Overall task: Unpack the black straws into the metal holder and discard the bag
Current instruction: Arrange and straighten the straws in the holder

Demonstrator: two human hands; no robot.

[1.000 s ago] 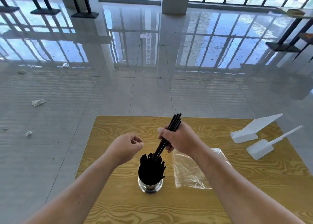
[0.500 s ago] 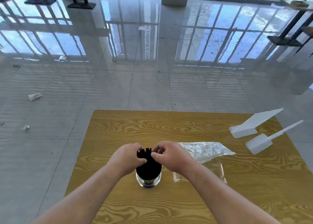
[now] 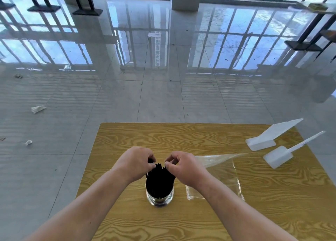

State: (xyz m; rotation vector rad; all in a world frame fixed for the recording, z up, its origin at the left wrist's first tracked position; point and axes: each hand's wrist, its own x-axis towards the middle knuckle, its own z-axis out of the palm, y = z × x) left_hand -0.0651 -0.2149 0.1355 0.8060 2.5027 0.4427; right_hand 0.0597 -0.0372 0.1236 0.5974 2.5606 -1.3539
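1. Black straws stood bunched upright in the metal holder. They filled it from wall to wall, and their tips fanned out a little above the rim.
2. The shiny, round holder sat on the wood-grain table, in the half nearer the person and between the two forearms.
3. The left hand was closed on the left side of the bundle. Its fingers were curled over and its thumb pressed in, pinching the straw tops.
4. The right hand gripped the right side in the same way, with thumb and bent forefinger nipped on the tips. The two hands were close together, and only the dark straw ends showed between them.
5. The clear plastic bag lay on the table just right of the holder, partly under the right forearm. Its near part lay flat, while its far edge was creased and drawn to a point toward the table's right side.
6. Two white plastic scoops lay near the far right corner. The broad-handled scoop was farther from the person, and the thin-handled scoop lay just beside it. Both handles pointed away to the right, past the table edge.
7. A glossy tiled floor beyond the table mirrored the window frames. A few crumpled scraps lay on it to the left.
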